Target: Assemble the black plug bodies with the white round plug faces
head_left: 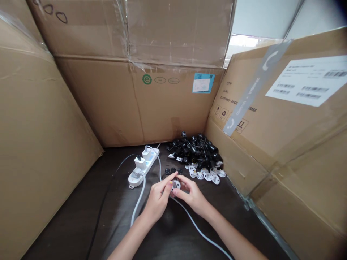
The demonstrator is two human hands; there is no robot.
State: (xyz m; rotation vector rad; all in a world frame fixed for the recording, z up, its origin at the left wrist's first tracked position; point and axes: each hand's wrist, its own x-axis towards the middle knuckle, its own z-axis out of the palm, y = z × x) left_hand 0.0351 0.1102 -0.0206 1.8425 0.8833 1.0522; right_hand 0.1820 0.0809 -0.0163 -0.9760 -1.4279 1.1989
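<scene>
Tall cardboard boxes wall in a dark worktop, which carries a heap of black parts at the back right and a white power strip to its left. In front, the left hand and right hand meet in a narrow grip. Between their fingertips they hold a small round board, near the loose white discs edging the heap.
</scene>
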